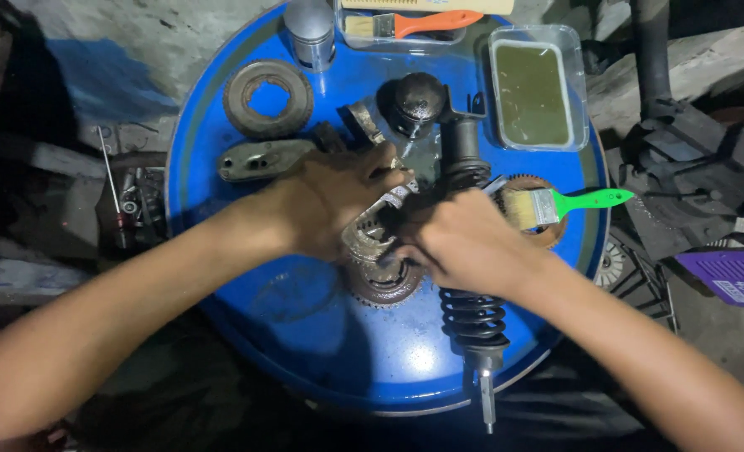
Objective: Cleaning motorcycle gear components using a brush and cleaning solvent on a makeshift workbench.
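Observation:
Both my hands meet at the middle of a blue drum lid (305, 335). My left hand (330, 201) grips a greasy metal part (370, 238), and my right hand (464, 243) closes on the same part from the right. Just under it lies a toothed gear (384, 285). A black coil shock absorber (472, 318) runs from the lid's top to its front edge, passing under my right hand.
On the lid lie a ring gear (268, 98), a flat metal plate (259, 159), a dark round cap (418, 102), a metal cylinder (309, 32), a green-handled brush (569, 203), an orange-handled brush (414, 23) and a clear tray of greenish liquid (533, 88). Dark machine parts (690, 167) crowd the right.

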